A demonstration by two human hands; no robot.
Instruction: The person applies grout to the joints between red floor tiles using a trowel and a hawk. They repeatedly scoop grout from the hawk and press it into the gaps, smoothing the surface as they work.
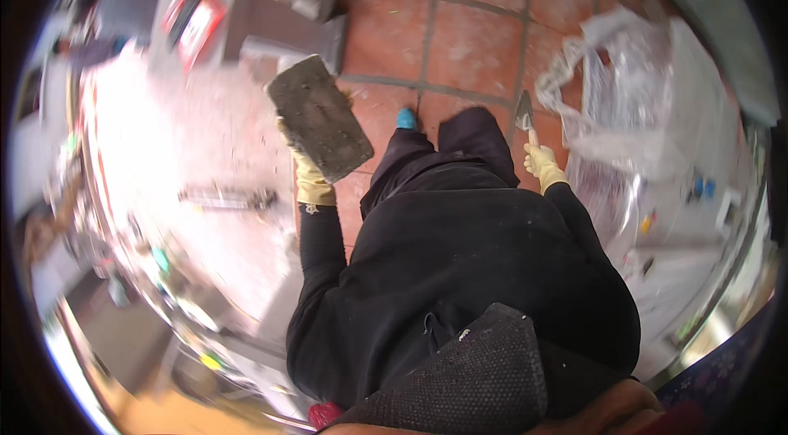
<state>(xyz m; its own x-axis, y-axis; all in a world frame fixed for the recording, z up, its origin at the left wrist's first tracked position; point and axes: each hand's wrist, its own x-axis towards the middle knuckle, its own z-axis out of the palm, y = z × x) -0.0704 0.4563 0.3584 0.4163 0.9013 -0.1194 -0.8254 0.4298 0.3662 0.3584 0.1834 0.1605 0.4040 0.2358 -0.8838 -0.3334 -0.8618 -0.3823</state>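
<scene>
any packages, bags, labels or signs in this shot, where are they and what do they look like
Clear plastic bag: on the floor at the right, just past the right hand, crumpled and see-through white.
Red and white package: upper left, beyond the left hand, flat and boxy; too blurred for more.
Small blue and yellow items: far right on a pale surface, too small to identify.
No signs or screens are clearly visible.

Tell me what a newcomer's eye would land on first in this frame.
Most striking is the dark grey rectangular slab, raised left of centre in the left hand, which wears a yellow glove. To the right, the right hand, gloved the same, holds a small pointed trowel over the red tiled floor. A crumpled clear plastic sheet lies at the right.
</scene>
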